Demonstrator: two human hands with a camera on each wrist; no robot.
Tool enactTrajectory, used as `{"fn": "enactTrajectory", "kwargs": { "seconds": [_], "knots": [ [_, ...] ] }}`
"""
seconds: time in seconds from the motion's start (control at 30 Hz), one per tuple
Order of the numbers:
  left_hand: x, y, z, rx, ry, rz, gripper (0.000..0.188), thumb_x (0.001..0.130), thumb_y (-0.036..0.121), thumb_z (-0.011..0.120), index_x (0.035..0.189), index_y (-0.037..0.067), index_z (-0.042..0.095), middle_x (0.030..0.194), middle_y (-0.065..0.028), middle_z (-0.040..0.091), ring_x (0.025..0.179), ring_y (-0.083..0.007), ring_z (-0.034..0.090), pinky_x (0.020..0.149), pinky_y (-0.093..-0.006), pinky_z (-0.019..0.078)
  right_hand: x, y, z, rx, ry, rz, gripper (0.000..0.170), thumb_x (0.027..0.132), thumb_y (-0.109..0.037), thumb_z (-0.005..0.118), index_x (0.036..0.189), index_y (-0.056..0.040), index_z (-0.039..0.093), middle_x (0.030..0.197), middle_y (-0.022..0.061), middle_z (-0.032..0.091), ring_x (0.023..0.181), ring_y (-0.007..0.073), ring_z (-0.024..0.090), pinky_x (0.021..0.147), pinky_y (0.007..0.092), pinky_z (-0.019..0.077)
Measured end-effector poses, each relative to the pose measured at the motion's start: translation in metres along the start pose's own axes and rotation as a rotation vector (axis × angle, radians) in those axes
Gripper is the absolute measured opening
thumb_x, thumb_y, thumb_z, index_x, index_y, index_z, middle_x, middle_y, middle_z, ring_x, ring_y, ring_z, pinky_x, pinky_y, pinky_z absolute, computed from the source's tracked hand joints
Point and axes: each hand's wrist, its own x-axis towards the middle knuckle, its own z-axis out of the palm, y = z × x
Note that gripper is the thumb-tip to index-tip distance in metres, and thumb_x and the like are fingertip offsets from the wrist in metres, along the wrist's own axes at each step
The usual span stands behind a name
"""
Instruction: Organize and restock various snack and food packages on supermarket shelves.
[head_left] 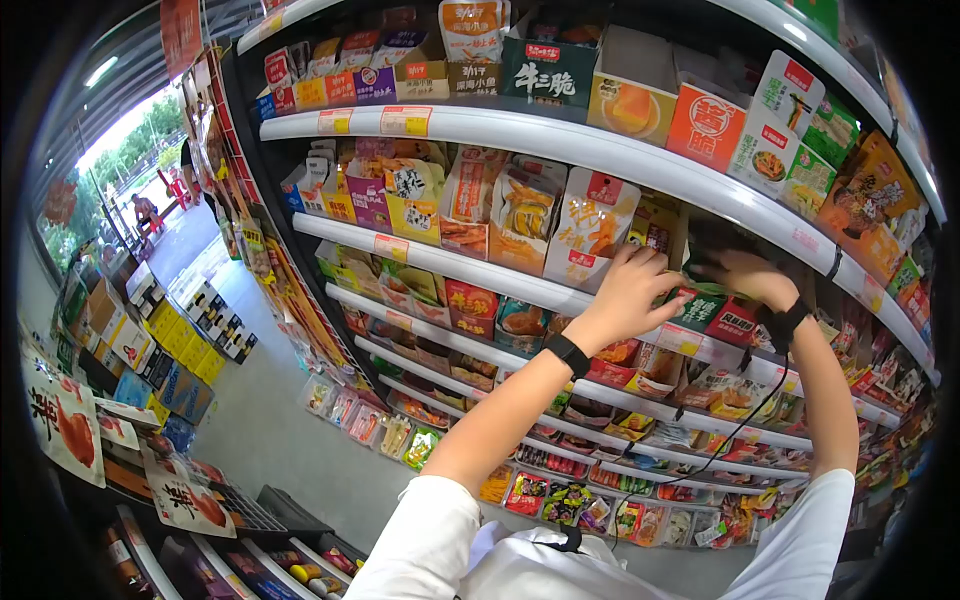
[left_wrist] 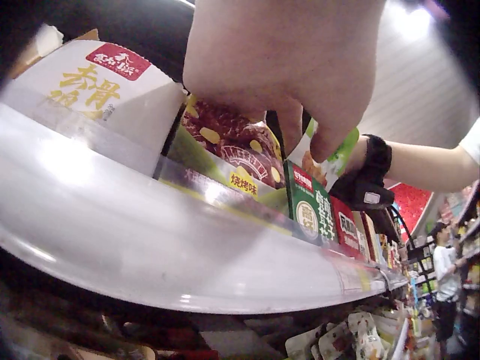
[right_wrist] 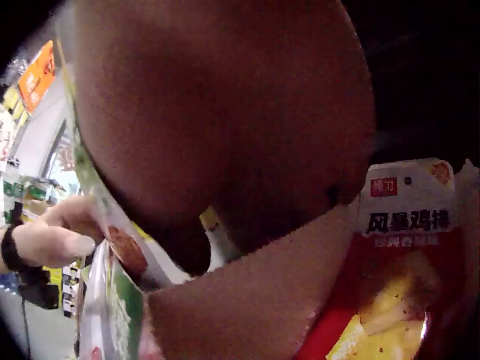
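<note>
In the head view my left hand [head_left: 637,287] is at the front of a middle shelf, its fingers curled over a green box [head_left: 700,310]. In the left wrist view the thumb and a finger pinch the top of a green-and-white snack packet [left_wrist: 343,154] leaning in that green box. Just to the right my right hand [head_left: 750,278], blurred, reaches in behind the box fronts with its fingers bent. The right wrist view is dark, with the hand [right_wrist: 225,127] behind the packet and beside a red chicken snack pouch [right_wrist: 397,277]; I cannot tell whether it holds anything.
A white box [left_wrist: 97,94] and a red-brown beef snack packet [left_wrist: 229,142] stand left of the green box. The white shelf edge [left_wrist: 187,255] runs along in front. More shelves of packets lie above and below. A cable [head_left: 745,420] hangs from the right wrist. Cartons [head_left: 185,345] stand on the floor at left.
</note>
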Motion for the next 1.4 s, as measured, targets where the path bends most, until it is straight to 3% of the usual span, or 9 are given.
{"fn": "enactTrajectory", "kwargs": {
  "seconds": [0.17,0.23,0.33,0.4,0.43,0.57,0.83,0.93,1.4],
  "knots": [
    [-0.004,-0.005,0.003,-0.018,0.019,0.012,0.02,0.076,0.029,0.061,0.089,0.014,0.064,0.077,-0.0065,0.05,0.084,-0.0262,0.049,0.084,-0.0398,0.0341,0.004,0.0,0.005,-0.045,-0.071,-0.22,0.048,0.089,-0.046,0.044,0.106,-0.0036,0.06,0.099,0.0206,0.061,0.089,0.0375,0.057,0.079,0.0397,0.043],
    [-0.004,-0.007,0.005,-0.031,0.028,0.038,0.019,0.076,0.029,0.061,0.087,0.014,0.064,0.079,-0.0071,0.051,0.085,-0.0263,0.049,0.084,-0.0398,0.0341,-0.003,-0.008,-0.007,-0.068,-0.162,-0.077,0.048,0.09,-0.046,0.042,0.106,-0.0044,0.06,0.101,0.0201,0.061,0.091,0.0369,0.057,0.081,0.0387,0.0429],
    [-0.006,-0.005,0.008,-0.038,0.049,0.024,0.019,0.075,0.028,0.062,0.086,0.013,0.065,0.078,-0.0075,0.051,0.087,-0.026,0.049,0.084,-0.0399,0.0347,-0.016,-0.003,0.004,0.172,0.133,-0.007,0.049,0.09,-0.046,0.041,0.103,-0.0024,0.061,0.102,0.0219,0.06,0.094,0.0354,0.057,0.082,0.0374,0.0431],
    [-0.007,-0.008,0.011,-0.037,0.106,0.047,0.019,0.073,0.027,0.063,0.086,0.012,0.064,0.077,-0.0078,0.051,0.087,-0.0261,0.049,0.083,-0.0402,0.0358,-0.035,-0.021,-0.015,0.332,-0.08,0.354,0.055,0.088,-0.051,0.044,0.099,0.0003,0.062,0.075,0.0107,0.057,0.069,0.0155,0.051,0.061,0.0305,0.0407],
    [-0.007,-0.008,0.01,-0.049,0.096,0.04,0.02,0.072,0.026,0.064,0.085,0.011,0.064,0.078,-0.0086,0.052,0.087,-0.0264,0.05,0.082,-0.0405,0.0362,-0.037,0.011,-0.002,0.458,-0.076,0.245,0.054,0.09,-0.048,0.044,0.1,0.0013,0.062,0.069,0.0023,0.05,0.065,0.0098,0.042,0.056,0.0279,0.0352],
    [-0.007,-0.008,0.006,-0.07,0.081,0.019,0.022,0.07,0.025,0.064,0.085,0.009,0.063,0.079,-0.0097,0.052,0.087,-0.0269,0.05,0.083,-0.0414,0.0357,-0.069,-0.029,0.002,0.768,0.065,-0.185,0.04,0.089,-0.029,0.05,0.11,0.0047,0.057,0.106,0.0119,0.06,0.103,0.0153,0.052,0.092,0.0294,0.0377],
    [-0.014,-0.014,-0.005,-0.079,-0.022,0.065,0.032,0.071,0.023,0.064,0.097,0.006,0.06,0.093,-0.0134,0.052,0.097,-0.0296,0.048,0.092,-0.0444,0.0334,-0.058,-0.03,0.03,0.827,0.384,-0.004,0.029,0.078,-0.01,0.058,0.104,0.0037,0.06,0.091,0.0069,0.064,0.082,0.0105,0.056,0.075,0.024,0.0436],
    [-0.026,-0.012,-0.021,-0.076,-0.06,0.093,0.049,0.072,0.016,0.062,0.118,0.004,0.05,0.124,-0.0194,0.042,0.121,-0.0338,0.036,0.103,-0.0497,0.0239,-0.049,-0.01,0.042,0.718,0.547,0.014,0.025,0.078,-0.006,0.056,0.1,0.0035,0.062,0.087,0.0055,0.064,0.079,0.0099,0.055,0.07,0.0226,0.043],
    [-0.062,-0.02,-0.058,0.018,-0.226,0.066,0.065,0.068,0.01,0.061,0.129,0.001,0.039,0.142,-0.0176,0.026,0.133,-0.0311,0.024,0.107,-0.046,0.0196,0.002,0.001,0.068,0.811,0.98,0.125,0.03,0.085,-0.023,0.06,0.102,0.0011,0.06,0.093,0.0061,0.063,0.082,0.0101,0.056,0.074,0.0255,0.044]
  ]
}}
